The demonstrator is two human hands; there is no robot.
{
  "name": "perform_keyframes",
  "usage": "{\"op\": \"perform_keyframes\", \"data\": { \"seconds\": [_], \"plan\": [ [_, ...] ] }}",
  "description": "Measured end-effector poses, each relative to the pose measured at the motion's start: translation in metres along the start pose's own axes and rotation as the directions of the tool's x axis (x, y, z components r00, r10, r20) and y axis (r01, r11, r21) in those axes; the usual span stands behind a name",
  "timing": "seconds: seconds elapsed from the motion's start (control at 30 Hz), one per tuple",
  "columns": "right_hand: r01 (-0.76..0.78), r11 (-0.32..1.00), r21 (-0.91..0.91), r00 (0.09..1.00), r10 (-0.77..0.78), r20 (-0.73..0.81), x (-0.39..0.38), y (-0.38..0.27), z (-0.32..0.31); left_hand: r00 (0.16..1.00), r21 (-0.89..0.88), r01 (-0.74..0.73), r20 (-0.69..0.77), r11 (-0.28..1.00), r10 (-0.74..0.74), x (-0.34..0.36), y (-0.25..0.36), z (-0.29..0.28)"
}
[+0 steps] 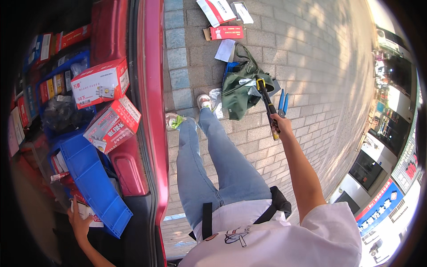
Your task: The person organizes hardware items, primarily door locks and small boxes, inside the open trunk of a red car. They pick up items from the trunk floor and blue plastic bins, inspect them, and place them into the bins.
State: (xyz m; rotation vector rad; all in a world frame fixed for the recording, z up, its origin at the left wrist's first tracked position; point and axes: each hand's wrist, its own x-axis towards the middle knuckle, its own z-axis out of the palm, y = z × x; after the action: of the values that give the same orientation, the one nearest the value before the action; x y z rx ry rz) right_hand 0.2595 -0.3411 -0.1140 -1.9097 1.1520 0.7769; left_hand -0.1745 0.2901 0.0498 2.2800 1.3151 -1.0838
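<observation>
In the vehicle's cargo space at lower left, my left hand (80, 222) has its fingers spread at a small white-and-red box (96, 219); I cannot make out a grip on it. The box lies beside a tilted blue plastic bin (91, 178). Out over the pavement, my right hand (281, 126) is closed around a long black-and-yellow handled tool (268, 103). Blue-handled pliers (283, 102) stick out from the same hand. Beyond the tool's far end, a dark green bag (240, 91) lies slumped on the ground with its strap up.
Two red-and-white cartons (100, 84) (113, 124) rest at the cargo edge, by the red door frame (155, 111). Further in are a second blue bin (66, 66) and several small boxes. A red box (226, 33) and a white-and-red package (216, 12) lie on the paving. Shopfronts (387, 111) stand at right.
</observation>
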Motion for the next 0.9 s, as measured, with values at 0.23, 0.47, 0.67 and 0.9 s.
{"op": "perform_keyframes", "data": {
  "seconds": [0.23,0.47,0.67,0.9],
  "plan": [
    [-0.402,0.841,0.36,0.884,0.459,-0.085,0.295,0.087,0.012,0.976,0.197,-0.071,-0.188,0.978,0.109,0.03,-0.04,0.038],
    [0.01,0.998,-0.058,0.839,-0.04,-0.543,0.451,0.067,0.084,0.804,0.841,-0.385,0.103,0.38,0.585,0.049,-0.054,0.02],
    [-0.084,0.993,0.077,0.899,0.109,-0.423,0.452,0.099,0.122,0.964,0.491,-0.1,-0.167,0.865,0.206,0.036,0.01,0.046],
    [-0.025,1.0,-0.01,0.999,0.025,-0.029,0.42,0.125,0.081,0.964,0.468,-0.108,-0.168,0.877,0.208,0.038,0.014,0.039]
  ]
}}
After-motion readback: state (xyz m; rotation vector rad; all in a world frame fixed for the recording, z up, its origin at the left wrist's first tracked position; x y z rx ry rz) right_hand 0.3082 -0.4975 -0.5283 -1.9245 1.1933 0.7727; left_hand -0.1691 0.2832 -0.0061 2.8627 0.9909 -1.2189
